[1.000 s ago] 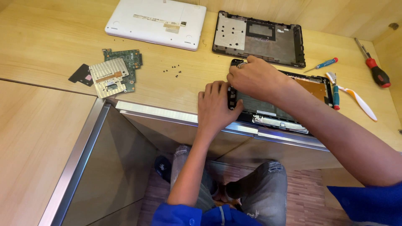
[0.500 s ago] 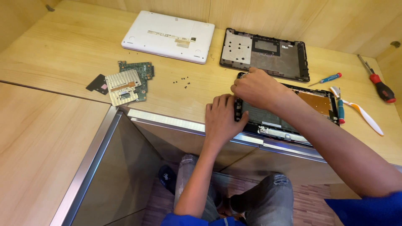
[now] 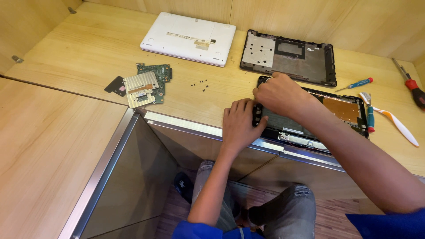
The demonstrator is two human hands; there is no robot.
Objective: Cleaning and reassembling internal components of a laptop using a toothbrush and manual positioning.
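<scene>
An opened laptop base point(image 3: 336, 110) lies on the wooden desk near its front edge, its dark inner parts and a copper-coloured sheet exposed. My left hand point(image 3: 239, 124) rests flat against the base's left edge, thumb on the frame. My right hand point(image 3: 279, 93) is curled over the base's upper left corner, fingers pinched on something small there; what it pinches is hidden. Behind the base lies a black bottom cover point(image 3: 287, 57), inside up.
A closed white laptop point(image 3: 188, 39) lies at the back. A green circuit board with a metal heat sink point(image 3: 144, 86) sits left, several loose screws point(image 3: 198, 84) beside it. Two screwdrivers point(image 3: 356, 84), point(image 3: 409, 84) and a white-orange toothbrush point(image 3: 394, 124) lie right.
The view has shifted so everything sits lower and further right. My right hand has edged up toward the base's upper left corner; my left hand stays on the left edge.
</scene>
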